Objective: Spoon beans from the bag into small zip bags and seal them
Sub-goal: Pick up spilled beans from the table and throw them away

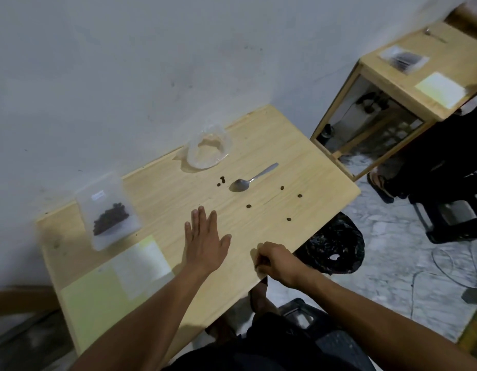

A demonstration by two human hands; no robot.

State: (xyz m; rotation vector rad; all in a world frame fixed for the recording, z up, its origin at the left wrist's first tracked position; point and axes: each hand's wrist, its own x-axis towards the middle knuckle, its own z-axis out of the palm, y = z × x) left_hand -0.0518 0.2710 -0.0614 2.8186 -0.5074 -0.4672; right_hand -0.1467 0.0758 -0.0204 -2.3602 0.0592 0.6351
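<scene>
A small clear zip bag [109, 214] holding dark beans lies flat at the table's far left. An empty-looking clear plastic bag [208, 149] stands open near the wall. A metal spoon [252, 179] lies beside it, bowl toward me. Several loose beans [248, 206] are scattered on the wood around the spoon. My left hand [205, 241] lies flat on the table, fingers straight, touching nothing else. My right hand [276, 259] is at the table's near edge with fingers curled; something small and dark shows under the fingers, but I cannot tell what.
The wooden table [312, 167] stands against a white wall. Pale paper sheets [119, 277] lie at its near left. A black plastic bag [336, 246] sits on the floor by the right edge. A second table [429, 76] with another person beside it is at right.
</scene>
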